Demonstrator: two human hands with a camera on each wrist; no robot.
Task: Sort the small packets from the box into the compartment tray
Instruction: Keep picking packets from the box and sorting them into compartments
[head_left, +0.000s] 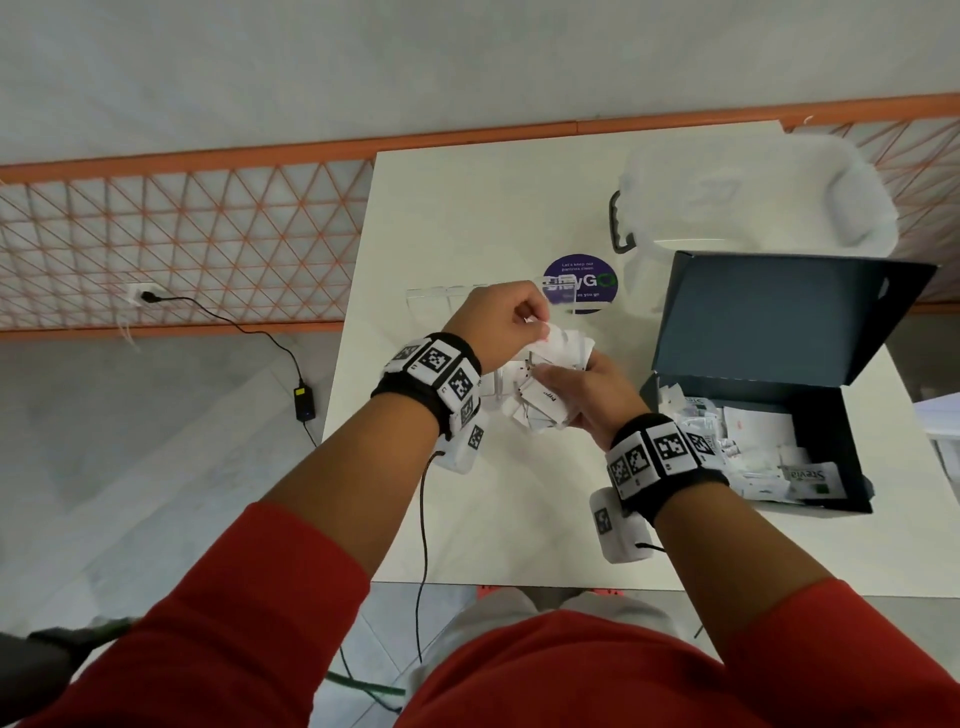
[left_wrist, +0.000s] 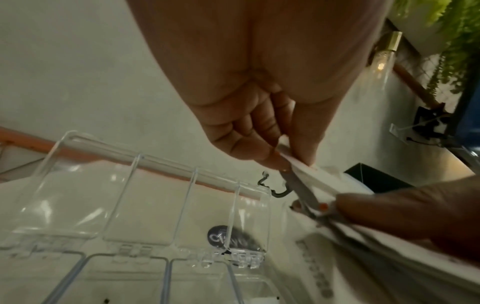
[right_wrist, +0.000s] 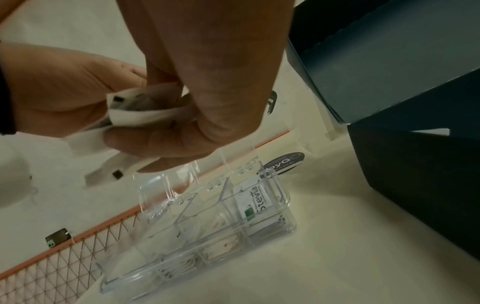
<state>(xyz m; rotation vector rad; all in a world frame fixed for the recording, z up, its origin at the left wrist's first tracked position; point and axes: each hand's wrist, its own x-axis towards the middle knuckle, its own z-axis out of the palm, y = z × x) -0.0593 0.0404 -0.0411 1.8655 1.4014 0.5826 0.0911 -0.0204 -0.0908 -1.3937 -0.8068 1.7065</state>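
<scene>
Together, left hand (head_left: 498, 322) and right hand (head_left: 582, 395) pinch white packets (head_left: 545, 374) above the tray (right_wrist: 207, 226).

The compartment tray (right_wrist: 197, 232) sits on the table (head_left: 519, 519) at my 12 o'clock, its lid (left_wrist: 145, 197) raised at the far side. The box (head_left: 810, 415) stands at 2 o'clock, right of the tray, with packets (head_left: 769, 457) inside. My left hand (head_left: 498, 322) and right hand (head_left: 592, 395) meet above the tray, holding a bunch of packets (head_left: 545, 384) between them. A round sticker (head_left: 582, 283) lies behind the tray.
</scene>
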